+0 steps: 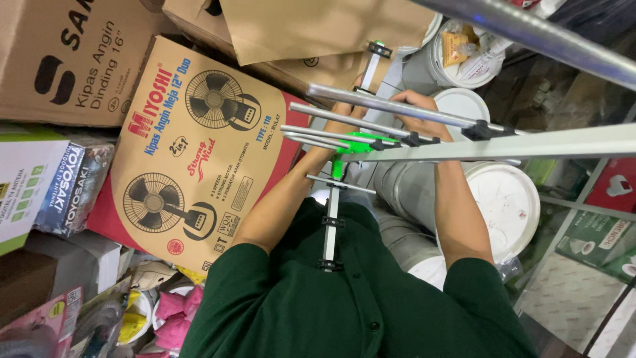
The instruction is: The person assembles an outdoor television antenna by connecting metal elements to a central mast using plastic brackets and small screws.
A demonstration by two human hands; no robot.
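Largest item in view: a tan cardboard fan box (199, 152) with red and blue print, lying at the left, its right edge just beside the person's left forearm. A plain brown carton (66, 59) lies at the far left, and folded brown cardboard (318, 26) sits at the far side above the hands. White plastic buckets (507, 205) with lids stand at the right, under and beyond the right forearm. A thick grey metal tube (550, 40) crosses the far right corner.

Work item: a metal antenna (424, 136) built of a long pale boom running out to the right, a second narrow bar running near-to-far toward the green shirt (344, 305), several thin aluminium rods crossing at the centre, black clips, and a bright green plastic joint (354, 144). It is held in the air at centre frame, over the buckets.

The left hand (343, 118) sits behind the rods near the green joint; how its fingers lie cannot be told. The right hand (416, 113) curls its fingers, pressed together, round the rods just right of the joint.
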